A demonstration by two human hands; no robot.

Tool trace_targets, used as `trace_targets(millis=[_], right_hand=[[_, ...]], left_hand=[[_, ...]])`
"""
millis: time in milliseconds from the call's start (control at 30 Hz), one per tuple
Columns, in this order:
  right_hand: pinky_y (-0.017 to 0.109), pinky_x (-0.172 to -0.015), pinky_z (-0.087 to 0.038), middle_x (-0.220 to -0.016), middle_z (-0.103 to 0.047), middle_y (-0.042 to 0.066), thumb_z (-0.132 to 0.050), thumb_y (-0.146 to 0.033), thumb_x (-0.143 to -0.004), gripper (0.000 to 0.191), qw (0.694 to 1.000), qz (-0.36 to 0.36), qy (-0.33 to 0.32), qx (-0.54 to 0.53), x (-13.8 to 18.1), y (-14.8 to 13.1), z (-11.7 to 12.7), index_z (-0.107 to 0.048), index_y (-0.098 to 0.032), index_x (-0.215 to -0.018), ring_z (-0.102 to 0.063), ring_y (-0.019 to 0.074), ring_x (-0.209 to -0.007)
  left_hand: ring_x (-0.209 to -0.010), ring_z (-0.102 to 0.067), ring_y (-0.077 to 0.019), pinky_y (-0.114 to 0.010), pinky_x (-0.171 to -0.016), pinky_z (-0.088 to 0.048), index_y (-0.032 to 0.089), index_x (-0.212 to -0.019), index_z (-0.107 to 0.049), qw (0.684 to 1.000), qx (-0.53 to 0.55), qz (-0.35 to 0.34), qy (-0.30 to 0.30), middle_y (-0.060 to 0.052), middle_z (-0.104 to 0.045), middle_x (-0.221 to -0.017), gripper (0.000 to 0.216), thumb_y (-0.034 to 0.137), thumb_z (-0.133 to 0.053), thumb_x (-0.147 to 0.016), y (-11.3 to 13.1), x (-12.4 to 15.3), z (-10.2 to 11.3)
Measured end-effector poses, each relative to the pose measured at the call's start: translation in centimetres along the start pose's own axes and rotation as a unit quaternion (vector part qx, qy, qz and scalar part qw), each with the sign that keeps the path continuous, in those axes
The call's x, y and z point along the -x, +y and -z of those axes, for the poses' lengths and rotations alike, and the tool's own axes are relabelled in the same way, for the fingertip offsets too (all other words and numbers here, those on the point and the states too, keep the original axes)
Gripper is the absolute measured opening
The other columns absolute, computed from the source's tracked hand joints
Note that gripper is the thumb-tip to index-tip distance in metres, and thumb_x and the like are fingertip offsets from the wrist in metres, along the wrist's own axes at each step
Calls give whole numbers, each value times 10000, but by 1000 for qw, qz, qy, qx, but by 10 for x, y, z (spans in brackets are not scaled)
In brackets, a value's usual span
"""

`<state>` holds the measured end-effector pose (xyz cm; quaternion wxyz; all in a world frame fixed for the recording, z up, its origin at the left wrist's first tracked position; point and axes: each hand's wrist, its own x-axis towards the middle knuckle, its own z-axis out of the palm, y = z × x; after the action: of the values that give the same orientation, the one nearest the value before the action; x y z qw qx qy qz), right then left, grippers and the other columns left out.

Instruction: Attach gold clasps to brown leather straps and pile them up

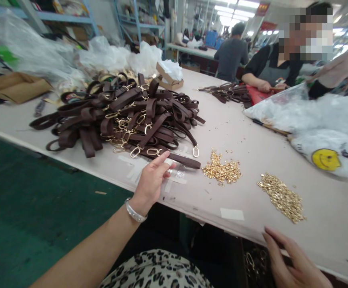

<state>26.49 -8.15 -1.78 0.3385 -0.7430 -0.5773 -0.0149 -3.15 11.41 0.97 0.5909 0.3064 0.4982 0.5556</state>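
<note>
My left hand (pixel 153 180) reaches over the table's near edge, fingers stretched out and apart, its tips close to a brown leather strap (pixel 174 157) with gold rings that lies at the front of a big pile of straps (pixel 123 114). It holds nothing. My right hand (pixel 294 264) hangs just below the table edge at the lower right, fingers spread and empty. Two heaps of small gold metal fittings lie between the hands: one (pixel 222 170) near the strap, the other (pixel 282 197) farther right.
The pale table (pixel 240 132) carries white plastic bags (pixel 327 120), one with a yellow smiley, a cardboard box (pixel 169 80) and a brown paper bag (pixel 15 86). Across the table a person (pixel 270 68) handles more straps (pixel 226 92). Another person stands behind. Green floor lies to the left.
</note>
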Motion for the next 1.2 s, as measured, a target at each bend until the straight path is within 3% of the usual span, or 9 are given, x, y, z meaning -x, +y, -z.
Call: trace_targets(millis=[133,267,467,600,733,867,1033,1100,1200], right_hand=[[316,-851,-515,-999,-737,51,-541,-423,-948,271,997,73,-32,-9,-44,-33,-47,-705,-233,-1052,-690,194,-873],[315,-800,-492,-986,-726,71,-462,-381,-989,303,992,100,-72,17,-80,-51,-83,-701,-211,-1065,-676,192,-859],[325,-752,-448,-936,-697,65,-446,-386,-994,319,978,132,-109,116,-96,-53,-102,-721,-225,-1003,-638,204,-827],[328,-769,-446,-952,-689,71,-412,-432,-993,361,979,143,-123,81,-98,-46,-94,-708,-227,-970,-630,214,-876],[330,-773,-478,-912,-718,62,-523,-530,-919,361,992,17,-114,-59,-90,-45,-77,-704,-219,-940,-653,216,-838],[309,-726,-518,-748,-708,29,-655,-515,-857,330,953,-128,-127,-244,-63,-67,-69,-717,-198,-926,-659,189,-734],[301,-699,-579,-790,-734,21,-744,-416,-813,250,870,-187,-182,-419,-33,-104,-76,-726,-213,-958,-682,169,-709],[295,-695,-585,-789,-735,20,-747,-403,-814,236,859,-193,-197,-432,-29,-110,-78,-738,-214,-956,-682,165,-703],[280,-670,-574,-761,-725,21,-744,-394,-817,218,865,-188,-200,-420,-27,-109,-78,-752,-208,-929,-667,160,-690]], left_hand=[[-742,-629,-120,-197,-632,-448,133,-1023,-756,996,-82,-33,-8,-35,-745,-872,282,275,-742,-780,0,20,6],[-716,-617,-119,-216,-684,-478,145,-817,-683,991,-108,-33,-68,13,-689,-759,180,260,-793,-731,1,43,16],[-747,-640,-112,-236,-721,-514,167,-981,-595,988,-44,55,-136,28,-678,-820,344,152,-789,-698,-10,57,19],[-777,-648,-124,-259,-739,-522,120,-1019,-671,981,14,122,-152,-31,-716,-890,361,146,-788,-678,-18,57,15],[-888,-672,-148,-301,-882,-512,126,-1009,-715,978,33,125,-166,-52,-746,-971,369,71,-772,-649,-23,58,8],[-882,-684,-152,-327,-900,-516,138,-1007,-718,971,17,126,-200,-58,-750,-1001,340,61,-741,-677,-27,63,-2],[-857,-699,-168,-332,-841,-556,133,-1005,-697,968,-17,96,-230,-62,-746,-957,263,101,-700,-744,-29,70,-11],[-863,-706,-177,-326,-814,-573,132,-1018,-693,967,-23,88,-239,-67,-749,-967,256,105,-679,-763,-29,72,-12],[-881,-716,-179,-330,-828,-586,135,-1029,-706,962,-27,80,-259,-71,-757,-1010,265,84,-631,-780,-27,74,-13]])
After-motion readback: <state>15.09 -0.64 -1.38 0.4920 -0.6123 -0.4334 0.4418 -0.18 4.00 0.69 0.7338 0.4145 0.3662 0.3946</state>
